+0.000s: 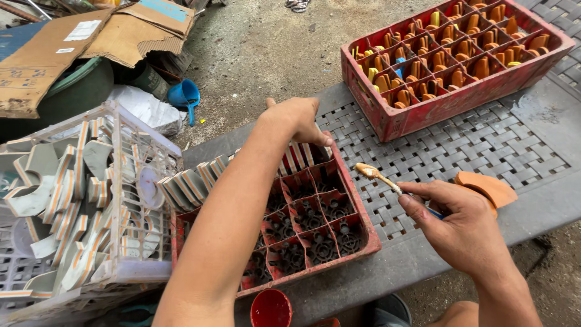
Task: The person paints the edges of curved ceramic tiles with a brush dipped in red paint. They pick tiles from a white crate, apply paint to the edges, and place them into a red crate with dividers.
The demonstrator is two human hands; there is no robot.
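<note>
Near red crate sat on the grey woven desk, most compartments bare. Left hand reached over the crate's far edge, fingers curled down onto a row of grey pieces with orange edges standing in its far compartments; grip itself hidden. Right hand, just right of the crate, was closed around a small brush, paste-covered tip pointing toward the crate. Orange curved piece lay behind that hand. Second red crate, filled with orange pieces, stood beyond. White basket of grey pieces sat left of the near crate.
</note>
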